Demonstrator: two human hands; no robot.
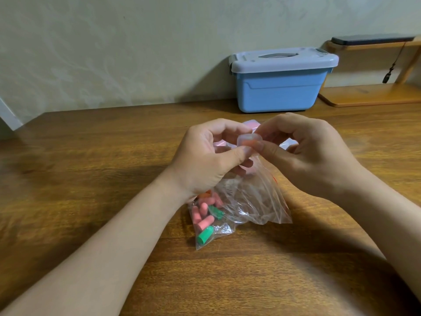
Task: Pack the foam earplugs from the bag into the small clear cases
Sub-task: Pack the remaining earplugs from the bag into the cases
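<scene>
Both hands, left (206,156) and right (305,153), pinch a small clear case (248,142) holding orange foam above the bag (239,201); bare tabletop (91,167) lies left.

A: Bag status?
B: Clear plastic bag (250,201) lay crumpled on the table (91,179), near centre. Earplugs (202,216) were bunched in its near-left corner: mostly pink, two green, a bit of orange.
A: Cases?
B: One small clear case (248,142) was up off the table above the bag, pinched between left hand (205,156) and right hand (307,151), something orange inside. Couldn't tell lid state. Other cases (250,123) sat behind, mostly hidden.
</scene>
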